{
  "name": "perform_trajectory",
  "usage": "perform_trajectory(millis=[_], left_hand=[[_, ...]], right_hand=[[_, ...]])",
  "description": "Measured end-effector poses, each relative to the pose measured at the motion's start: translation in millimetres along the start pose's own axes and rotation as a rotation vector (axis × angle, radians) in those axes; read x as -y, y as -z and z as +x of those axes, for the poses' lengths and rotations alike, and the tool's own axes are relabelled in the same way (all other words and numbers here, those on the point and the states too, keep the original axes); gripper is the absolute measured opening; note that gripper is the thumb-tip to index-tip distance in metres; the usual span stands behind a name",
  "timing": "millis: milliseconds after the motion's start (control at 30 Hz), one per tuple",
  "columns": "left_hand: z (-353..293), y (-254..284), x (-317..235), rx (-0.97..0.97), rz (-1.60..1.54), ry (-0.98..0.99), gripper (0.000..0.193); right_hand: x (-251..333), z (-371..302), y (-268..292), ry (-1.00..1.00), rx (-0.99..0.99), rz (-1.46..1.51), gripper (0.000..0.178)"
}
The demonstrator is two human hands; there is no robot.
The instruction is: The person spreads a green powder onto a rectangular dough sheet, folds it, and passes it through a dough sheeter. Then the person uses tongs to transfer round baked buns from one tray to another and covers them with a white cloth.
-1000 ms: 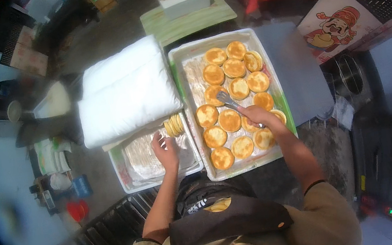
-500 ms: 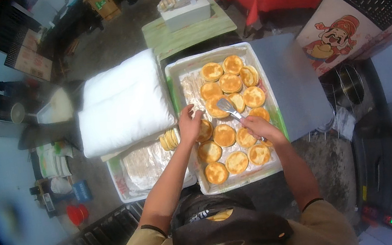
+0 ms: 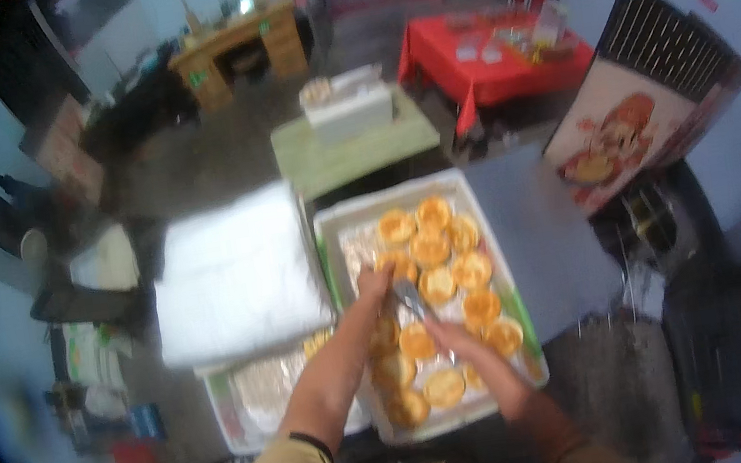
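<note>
My right hand (image 3: 454, 338) is closed around the handle of a metal spatula (image 3: 410, 297), whose blade points away from me over the tray. The fingers of my left hand (image 3: 376, 283) reach the edge of a round golden-brown flat cake (image 3: 398, 265); blur hides whether they grip it. Several more flat cakes, such as one farther back (image 3: 430, 247) and one nearer (image 3: 445, 389), lie in a shallow white tray (image 3: 534, 369) below my hands. My left forearm covers part of the tray's left side.
A folded white quilt (image 3: 234, 274) covers much of a second tray (image 3: 245, 429) on the left. Behind stand a green board with a white box (image 3: 353, 118) and a red-draped table (image 3: 460, 62). A printed carton (image 3: 613, 136) stands at right, beside a grey surface (image 3: 546, 235).
The view has tilted up, so everything sits lower and the far room shows. My hands have come closer together, and the spatula has shifted left toward my left hand.
</note>
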State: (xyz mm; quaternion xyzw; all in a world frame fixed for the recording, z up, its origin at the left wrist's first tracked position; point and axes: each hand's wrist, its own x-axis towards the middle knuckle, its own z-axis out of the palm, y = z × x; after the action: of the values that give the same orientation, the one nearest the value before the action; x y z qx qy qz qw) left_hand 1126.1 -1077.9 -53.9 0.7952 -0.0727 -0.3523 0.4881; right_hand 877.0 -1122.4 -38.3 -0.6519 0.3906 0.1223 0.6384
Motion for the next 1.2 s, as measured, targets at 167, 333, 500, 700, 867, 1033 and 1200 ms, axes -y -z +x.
perform_trajectory(millis=[167,333,500,700,867,1033,1200], left_hand=[[-1,-3,-31,0.125,-0.251,0.273,0.054],[-3,17,-10,0.233,-0.354,0.333,0.041],[-54,39,-2,0.442,-0.652,0.259,0.042],[-258,154,-19,0.505,-0.806,-0.215,0.051],[-235,256,133,0.495,-1.454,0.300,0.052],[-208,295,217,0.183,-1.645,0.400,0.042],[-169,281,179,0.061,-1.827,0.292,0.044]], right_hand=[[-3,-33,-3,-0.066,-0.036,0.308,0.063],[-8,-70,-14,-0.099,-0.045,0.494,0.061],[-41,-110,-9,-0.060,-0.181,0.480,0.054],[-28,-159,-34,-0.012,-0.299,0.381,0.056],[8,-162,-101,0.023,-0.212,0.416,0.055],[24,-179,-142,-0.060,-0.066,0.695,0.064],[47,-175,-156,-0.137,-0.161,0.696,0.066]])
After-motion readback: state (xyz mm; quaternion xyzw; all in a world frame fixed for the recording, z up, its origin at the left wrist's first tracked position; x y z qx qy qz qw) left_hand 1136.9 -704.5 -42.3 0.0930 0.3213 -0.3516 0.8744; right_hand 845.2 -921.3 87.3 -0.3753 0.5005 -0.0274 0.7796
